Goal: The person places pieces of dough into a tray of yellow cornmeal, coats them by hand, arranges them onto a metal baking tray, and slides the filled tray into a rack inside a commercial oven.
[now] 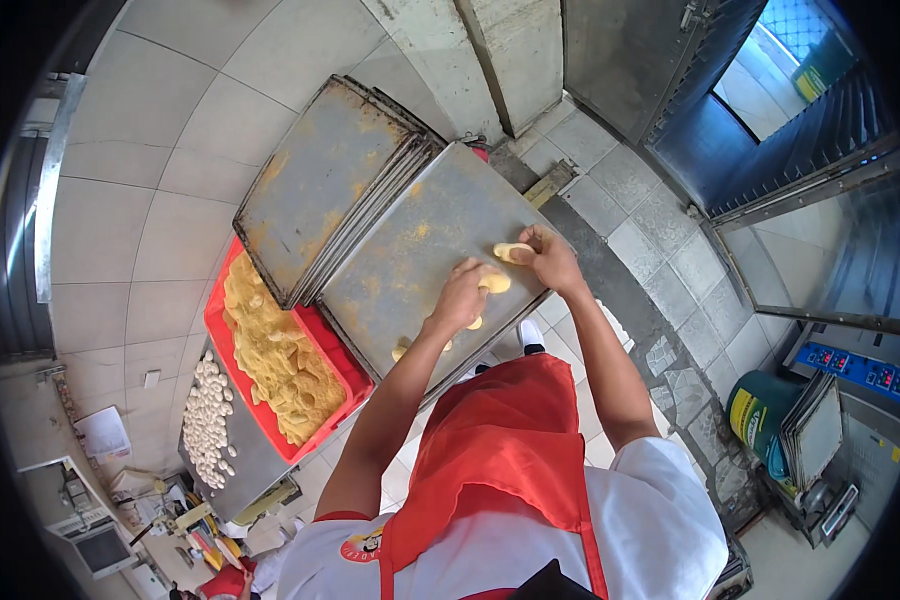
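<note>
A metal baking tray (385, 265) with scattered yellow crumbs lies in front of me. Over its right part, my right hand (552, 264) pinches one end of a flat, oval dough piece (511, 252). Close beside it, my left hand (460, 297) has its fingers closed round another pale yellow dough piece (495, 283); the fingertips are partly hidden. More dough pieces lie along the tray's near edge, one (475, 323) just under my left hand and another (400, 353) by my left forearm, which partly covers that row.
Left of the tray rises a stack of worn baking trays (330, 180). A red crate (345, 365) holds crumbs and dough pieces. Many small white dough balls (208, 420) cover part of a metal table. An open metal cabinet (710, 150) stands right; another person (230, 580) is at lower left.
</note>
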{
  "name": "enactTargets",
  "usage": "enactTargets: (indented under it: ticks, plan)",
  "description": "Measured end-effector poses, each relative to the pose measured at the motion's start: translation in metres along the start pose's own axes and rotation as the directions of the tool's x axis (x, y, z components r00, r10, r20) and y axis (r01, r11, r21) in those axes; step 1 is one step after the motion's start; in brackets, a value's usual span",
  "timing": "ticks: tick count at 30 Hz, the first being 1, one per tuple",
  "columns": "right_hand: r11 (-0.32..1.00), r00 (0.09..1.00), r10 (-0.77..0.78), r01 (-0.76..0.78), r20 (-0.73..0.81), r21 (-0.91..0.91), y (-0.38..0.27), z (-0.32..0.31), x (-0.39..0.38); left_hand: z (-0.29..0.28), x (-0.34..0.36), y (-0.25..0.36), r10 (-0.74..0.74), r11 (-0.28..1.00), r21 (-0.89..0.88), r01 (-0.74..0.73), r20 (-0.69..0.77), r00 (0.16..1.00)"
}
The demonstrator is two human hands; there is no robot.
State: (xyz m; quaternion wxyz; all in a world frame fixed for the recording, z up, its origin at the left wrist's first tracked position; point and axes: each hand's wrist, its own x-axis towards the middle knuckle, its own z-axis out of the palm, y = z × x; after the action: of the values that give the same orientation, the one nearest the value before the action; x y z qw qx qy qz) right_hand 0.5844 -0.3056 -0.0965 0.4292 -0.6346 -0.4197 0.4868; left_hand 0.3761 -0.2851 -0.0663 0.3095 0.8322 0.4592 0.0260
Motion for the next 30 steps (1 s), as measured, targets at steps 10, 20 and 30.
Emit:
enactTargets:
  ticks: [10, 20, 30]
  plan:
    - [0.864, 0.988, -0.123, 0.061, -0.092, -0.5, -0.013, 0.012, -0.008, 0.007, -0.015, -0.004, 0.09, 0.995, 0.051, -0.083, -0.144, 0.986]
    - [0.401, 0.961, -0.03, 0.263, 0.274, -0.878, -0.061, 0.041, -0.031, -0.096, -0.201, -0.132, -0.208, 0.965, -0.028, 0.261, -0.69, 0.694]
    - [0.806, 0.715, -0.275, 0.536, 0.643, -0.251, -0.083, 0.48, -0.113, -0.101, -0.44, -0.354, -0.473, 0.782, 0.01, 0.623, -0.64, 0.605]
